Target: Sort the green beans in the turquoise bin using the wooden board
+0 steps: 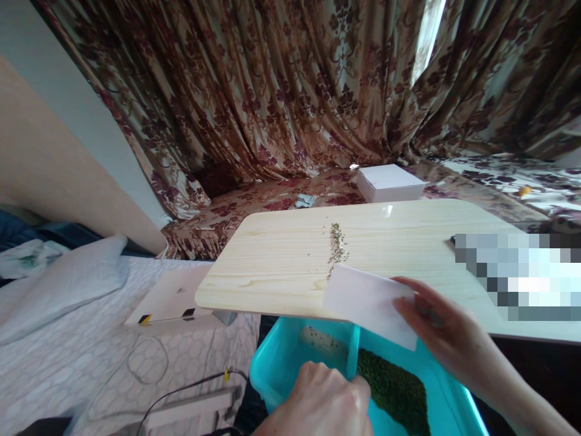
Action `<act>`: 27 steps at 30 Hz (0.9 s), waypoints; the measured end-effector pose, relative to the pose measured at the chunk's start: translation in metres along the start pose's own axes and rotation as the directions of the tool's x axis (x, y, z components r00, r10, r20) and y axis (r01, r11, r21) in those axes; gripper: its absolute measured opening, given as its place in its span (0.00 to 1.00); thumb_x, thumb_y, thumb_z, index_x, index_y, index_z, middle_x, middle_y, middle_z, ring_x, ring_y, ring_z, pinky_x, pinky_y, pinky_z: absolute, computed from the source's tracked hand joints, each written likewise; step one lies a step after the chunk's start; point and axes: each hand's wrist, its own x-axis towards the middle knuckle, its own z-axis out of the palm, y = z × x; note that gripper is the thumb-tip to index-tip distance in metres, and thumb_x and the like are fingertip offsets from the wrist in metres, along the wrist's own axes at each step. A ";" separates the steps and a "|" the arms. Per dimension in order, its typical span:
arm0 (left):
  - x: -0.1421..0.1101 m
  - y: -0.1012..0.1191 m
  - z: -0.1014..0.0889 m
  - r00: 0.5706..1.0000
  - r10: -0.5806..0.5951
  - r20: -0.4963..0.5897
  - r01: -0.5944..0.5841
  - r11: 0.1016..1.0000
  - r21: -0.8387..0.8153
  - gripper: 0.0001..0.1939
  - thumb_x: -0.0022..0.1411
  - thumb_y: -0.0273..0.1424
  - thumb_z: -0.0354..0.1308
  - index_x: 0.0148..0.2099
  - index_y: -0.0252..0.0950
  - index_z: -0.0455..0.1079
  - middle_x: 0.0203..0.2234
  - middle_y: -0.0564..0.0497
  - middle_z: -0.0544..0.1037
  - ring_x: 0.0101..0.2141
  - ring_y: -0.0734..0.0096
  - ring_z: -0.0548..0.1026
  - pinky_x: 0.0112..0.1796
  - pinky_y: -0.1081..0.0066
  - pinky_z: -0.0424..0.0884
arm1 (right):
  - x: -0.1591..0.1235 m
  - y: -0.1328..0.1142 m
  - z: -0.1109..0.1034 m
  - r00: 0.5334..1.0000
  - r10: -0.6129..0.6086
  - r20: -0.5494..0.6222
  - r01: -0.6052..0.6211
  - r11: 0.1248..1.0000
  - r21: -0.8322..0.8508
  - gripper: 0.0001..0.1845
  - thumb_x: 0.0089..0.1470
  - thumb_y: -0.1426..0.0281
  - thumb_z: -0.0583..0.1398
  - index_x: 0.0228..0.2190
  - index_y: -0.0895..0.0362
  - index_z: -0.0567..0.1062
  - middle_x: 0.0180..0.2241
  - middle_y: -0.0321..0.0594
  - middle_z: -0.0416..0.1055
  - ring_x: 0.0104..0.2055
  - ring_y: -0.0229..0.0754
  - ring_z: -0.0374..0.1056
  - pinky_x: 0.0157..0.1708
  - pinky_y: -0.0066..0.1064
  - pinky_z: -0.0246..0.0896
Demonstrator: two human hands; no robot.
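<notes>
My right hand (433,321) pinches a white sheet of paper or thin card (367,300) between thumb and fingers. The sheet lies across the front edge of the pale wooden table (267,260), its left corner close to a strip of small green and brown grains (336,242). Below, a turquoise divided bin (267,363) stands against the table's front. Many small green grains (394,384) fill part of its right compartment; dark specks on a pale patch (322,340) show in the left one. My left hand (324,396) is closed over the bin near the divider, what it grips being hidden.
On the table's right lies a blurred-out object (521,275). Behind the table are a white box (390,181) and a light blue cloth (305,200) on a patterned surface. To the left, a bed holds a pillow (86,278), a white board-like case (172,293) and a dark cable (181,387).
</notes>
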 end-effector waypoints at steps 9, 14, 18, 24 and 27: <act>-0.032 -0.039 0.010 0.988 -0.147 -0.043 0.138 0.976 -0.168 0.19 0.69 0.24 0.43 0.49 0.37 0.76 0.45 0.43 0.81 0.49 0.53 0.76 0.51 0.59 0.67 | 0.043 0.016 -0.033 0.983 0.132 -0.126 -0.121 0.988 0.096 0.28 0.39 0.50 0.72 0.39 0.52 0.78 0.28 0.42 0.81 0.32 0.49 0.80 0.31 0.33 0.76; -0.037 -0.055 0.021 0.978 -0.169 -0.125 0.142 0.970 -0.195 0.19 0.72 0.26 0.41 0.48 0.40 0.75 0.42 0.46 0.80 0.47 0.55 0.76 0.49 0.62 0.67 | 0.058 0.033 -0.027 0.984 0.143 -0.106 -0.127 0.982 0.139 0.23 0.39 0.55 0.72 0.37 0.50 0.79 0.27 0.40 0.83 0.30 0.48 0.79 0.28 0.34 0.76; -0.038 -0.060 0.025 0.977 -0.140 -0.159 0.105 0.972 -0.209 0.18 0.73 0.26 0.42 0.49 0.41 0.74 0.42 0.47 0.79 0.47 0.57 0.75 0.50 0.62 0.66 | 0.061 0.032 -0.022 0.985 0.159 -0.075 -0.147 0.978 0.146 0.17 0.41 0.58 0.71 0.34 0.51 0.81 0.29 0.43 0.83 0.28 0.48 0.77 0.24 0.32 0.72; -0.037 -0.056 0.017 0.979 -0.171 -0.114 0.143 0.966 -0.217 0.18 0.73 0.25 0.42 0.48 0.39 0.74 0.42 0.46 0.79 0.47 0.56 0.75 0.51 0.61 0.65 | 0.053 0.023 -0.027 0.985 0.170 -0.012 -0.165 0.970 0.181 0.18 0.40 0.59 0.73 0.35 0.49 0.81 0.28 0.41 0.82 0.32 0.50 0.79 0.29 0.33 0.75; -0.037 -0.057 0.019 0.976 -0.154 -0.155 0.117 0.967 -0.227 0.19 0.73 0.26 0.41 0.49 0.40 0.74 0.43 0.46 0.79 0.47 0.56 0.74 0.50 0.61 0.65 | 0.051 0.021 -0.029 0.990 0.139 -0.012 -0.135 0.976 0.172 0.18 0.41 0.57 0.73 0.36 0.49 0.81 0.28 0.41 0.82 0.33 0.50 0.79 0.31 0.35 0.76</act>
